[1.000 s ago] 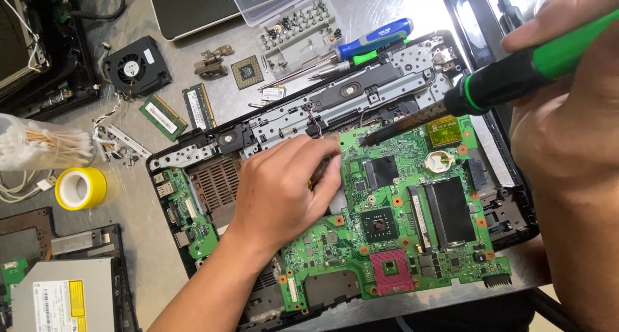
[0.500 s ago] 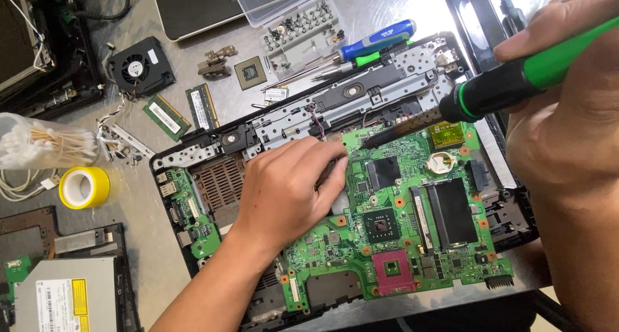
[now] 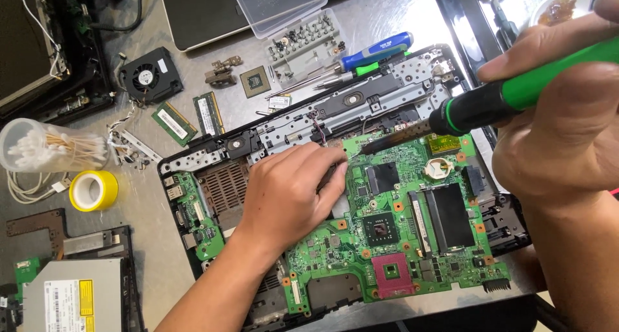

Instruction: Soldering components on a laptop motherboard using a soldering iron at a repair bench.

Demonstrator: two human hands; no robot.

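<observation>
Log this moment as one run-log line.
left hand: flat on green circuit board | right hand: holds green-handled screwdriver, tip at board's top edge | laptop base: open on table

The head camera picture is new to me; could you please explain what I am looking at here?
The camera sits on a person's head and looks down at their two bare hands over a grey workbench. The left hand rests flat on a green laptop motherboard, which lies in an opened black laptop base. The right hand holds a green-and-black screwdriver, its tip at the board's upper edge. Around them lie a small cooling fan, two memory modules, a yellow tape roll, a tub of cotton swabs, a clear screw box, a blue-handled screwdriver and an optical drive.
</observation>
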